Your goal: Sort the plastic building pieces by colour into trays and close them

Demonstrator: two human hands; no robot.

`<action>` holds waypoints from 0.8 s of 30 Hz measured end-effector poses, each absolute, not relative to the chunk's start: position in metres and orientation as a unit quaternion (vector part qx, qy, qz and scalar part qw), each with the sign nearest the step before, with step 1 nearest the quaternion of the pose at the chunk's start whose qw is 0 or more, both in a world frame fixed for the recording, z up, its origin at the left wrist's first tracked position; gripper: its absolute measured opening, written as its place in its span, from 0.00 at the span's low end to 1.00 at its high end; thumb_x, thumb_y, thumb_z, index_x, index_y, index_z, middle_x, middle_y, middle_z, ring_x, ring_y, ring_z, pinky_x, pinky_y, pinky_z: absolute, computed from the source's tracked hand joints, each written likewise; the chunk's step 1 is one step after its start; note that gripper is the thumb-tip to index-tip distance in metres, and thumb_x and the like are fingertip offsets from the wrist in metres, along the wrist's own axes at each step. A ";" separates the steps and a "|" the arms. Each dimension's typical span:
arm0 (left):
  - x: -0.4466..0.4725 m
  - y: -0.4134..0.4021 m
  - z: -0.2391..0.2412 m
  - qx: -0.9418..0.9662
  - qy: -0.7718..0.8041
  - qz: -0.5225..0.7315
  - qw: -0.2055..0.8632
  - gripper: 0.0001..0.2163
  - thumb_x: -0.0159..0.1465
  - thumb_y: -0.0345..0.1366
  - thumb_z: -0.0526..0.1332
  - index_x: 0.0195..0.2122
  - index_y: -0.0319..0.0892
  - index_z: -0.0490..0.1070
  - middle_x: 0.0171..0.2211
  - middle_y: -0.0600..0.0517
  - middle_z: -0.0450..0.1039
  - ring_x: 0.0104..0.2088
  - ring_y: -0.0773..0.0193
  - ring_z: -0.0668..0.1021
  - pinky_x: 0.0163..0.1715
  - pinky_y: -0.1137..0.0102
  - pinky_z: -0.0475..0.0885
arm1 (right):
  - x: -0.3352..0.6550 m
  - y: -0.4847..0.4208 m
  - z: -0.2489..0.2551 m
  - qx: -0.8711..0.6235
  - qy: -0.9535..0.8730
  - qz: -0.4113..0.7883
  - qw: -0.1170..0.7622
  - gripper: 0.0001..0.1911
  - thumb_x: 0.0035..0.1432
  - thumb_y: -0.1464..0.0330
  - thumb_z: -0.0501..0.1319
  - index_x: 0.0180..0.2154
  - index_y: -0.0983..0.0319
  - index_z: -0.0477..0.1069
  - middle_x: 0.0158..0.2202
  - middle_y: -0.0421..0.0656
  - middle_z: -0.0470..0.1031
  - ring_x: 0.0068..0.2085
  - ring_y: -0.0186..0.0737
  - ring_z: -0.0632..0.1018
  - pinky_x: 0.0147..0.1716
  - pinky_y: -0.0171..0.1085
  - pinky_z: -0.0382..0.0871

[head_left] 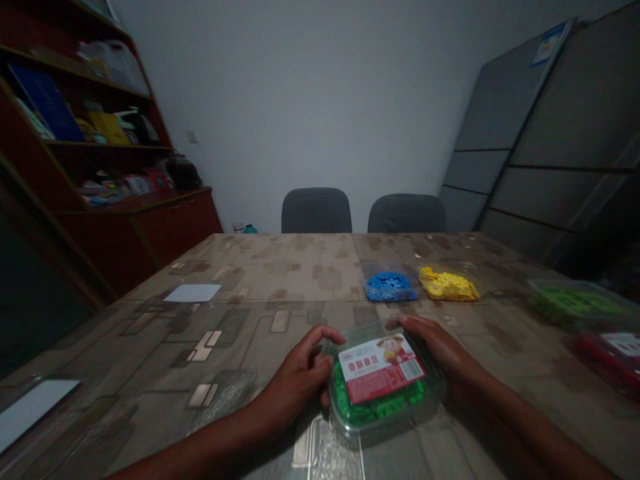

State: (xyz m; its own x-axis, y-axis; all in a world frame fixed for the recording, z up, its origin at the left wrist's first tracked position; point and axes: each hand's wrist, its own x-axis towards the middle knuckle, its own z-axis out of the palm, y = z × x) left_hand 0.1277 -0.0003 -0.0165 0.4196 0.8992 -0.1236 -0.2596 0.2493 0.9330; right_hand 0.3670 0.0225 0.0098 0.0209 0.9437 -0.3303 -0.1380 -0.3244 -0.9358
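Note:
A clear plastic box of green pieces is held between my two hands above the near part of the table, its lid on. A white and red label with a printed cartoon figure covers much of the lid. My left hand grips the box's left side, fingers curled at the edge and thumb near the label. Along the far right edge and side lies my right hand, its fingers partly hidden by the box. Beyond the hands sit a box of blue pieces and a box of yellow pieces.
A box of light green pieces and a labelled box of red pieces stand at the right. White sheets lie on the left of the patterned table. Two grey chairs are behind it; a shelf unit stands left.

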 end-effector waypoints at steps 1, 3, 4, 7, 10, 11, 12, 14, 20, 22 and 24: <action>0.128 -0.001 -0.016 0.454 0.348 0.410 0.710 0.16 0.63 0.43 0.66 0.47 0.44 0.65 0.21 0.58 0.65 0.17 0.72 0.65 0.18 0.78 0.61 | 0.367 0.023 0.010 -0.548 -0.369 0.598 0.454 0.15 0.52 0.57 0.66 0.35 0.62 0.74 0.25 0.42 0.80 0.25 0.42 0.80 0.25 0.36 0.72; 0.129 -0.001 -0.016 0.451 0.342 0.408 0.717 0.17 0.62 0.44 0.67 0.47 0.44 0.64 0.21 0.59 0.65 0.17 0.73 0.64 0.17 0.78 0.61 | 0.368 0.024 0.009 -0.540 -0.405 0.586 0.448 0.19 0.51 0.52 0.65 0.36 0.61 0.74 0.25 0.41 0.79 0.26 0.43 0.80 0.27 0.38 0.72; 0.129 -0.001 -0.015 0.450 0.341 0.408 0.718 0.18 0.62 0.45 0.67 0.47 0.44 0.64 0.20 0.59 0.65 0.17 0.73 0.64 0.17 0.78 0.60 | 0.369 0.024 0.009 -0.541 -0.438 0.567 0.441 0.21 0.50 0.50 0.65 0.37 0.60 0.74 0.26 0.41 0.79 0.27 0.43 0.79 0.28 0.38 0.72; 0.129 -0.001 -0.013 0.456 0.346 0.402 0.714 0.18 0.62 0.45 0.67 0.47 0.44 0.65 0.20 0.58 0.65 0.17 0.72 0.65 0.16 0.78 0.60 | 0.374 0.027 0.010 -0.554 -0.521 0.494 0.421 0.24 0.47 0.46 0.64 0.34 0.59 0.74 0.27 0.39 0.77 0.29 0.42 0.77 0.28 0.37 0.69; 0.130 -0.002 -0.010 0.463 0.344 0.399 0.713 0.17 0.62 0.44 0.66 0.47 0.44 0.65 0.19 0.59 0.65 0.17 0.72 0.65 0.16 0.78 0.61 | 0.375 0.028 0.011 -0.555 -0.533 0.485 0.415 0.25 0.45 0.43 0.64 0.29 0.59 0.70 0.25 0.37 0.73 0.27 0.39 0.73 0.25 0.35 0.66; 0.130 -0.003 -0.010 0.460 0.342 0.402 0.714 0.17 0.62 0.44 0.66 0.47 0.44 0.64 0.19 0.59 0.64 0.17 0.72 0.65 0.17 0.78 0.61 | 0.375 0.027 0.012 -0.555 -0.532 0.489 0.412 0.26 0.45 0.42 0.64 0.28 0.59 0.69 0.24 0.37 0.71 0.26 0.38 0.72 0.24 0.35 0.65; 0.131 -0.004 -0.010 0.456 0.341 0.407 0.715 0.17 0.63 0.43 0.66 0.48 0.44 0.64 0.19 0.59 0.64 0.17 0.72 0.65 0.17 0.78 0.61 | 0.374 0.026 0.012 -0.554 -0.531 0.493 0.410 0.27 0.45 0.41 0.64 0.28 0.59 0.67 0.23 0.36 0.69 0.25 0.38 0.71 0.23 0.35 0.64; 0.131 -0.005 -0.010 0.449 0.340 0.410 0.717 0.16 0.63 0.42 0.65 0.48 0.44 0.64 0.19 0.60 0.64 0.17 0.72 0.64 0.17 0.78 0.61 | 0.373 0.026 0.012 -0.551 -0.526 0.501 0.410 0.27 0.45 0.41 0.63 0.28 0.58 0.65 0.22 0.35 0.67 0.24 0.36 0.70 0.23 0.34 0.64; 0.133 -0.006 -0.009 0.438 0.344 0.416 0.719 0.15 0.62 0.41 0.65 0.47 0.44 0.65 0.20 0.59 0.64 0.17 0.72 0.64 0.17 0.78 0.59 | 0.374 0.031 0.010 -0.547 -0.509 0.518 0.417 0.24 0.45 0.46 0.66 0.26 0.59 0.66 0.19 0.33 0.66 0.22 0.35 0.69 0.23 0.33 0.62; 0.134 -0.006 -0.008 0.432 0.346 0.420 0.719 0.16 0.62 0.42 0.66 0.47 0.44 0.65 0.21 0.59 0.64 0.17 0.72 0.64 0.17 0.78 0.59 | 0.375 0.032 0.008 -0.547 -0.499 0.525 0.421 0.23 0.45 0.47 0.67 0.27 0.59 0.68 0.20 0.33 0.68 0.23 0.35 0.70 0.23 0.32 0.62; 0.134 -0.007 -0.007 0.426 0.342 0.423 0.723 0.16 0.63 0.42 0.66 0.48 0.45 0.65 0.22 0.58 0.65 0.18 0.72 0.64 0.19 0.77 0.60 | 0.376 0.032 0.007 -0.546 -0.484 0.537 0.423 0.23 0.45 0.47 0.67 0.30 0.59 0.69 0.21 0.34 0.70 0.23 0.36 0.72 0.23 0.33 0.63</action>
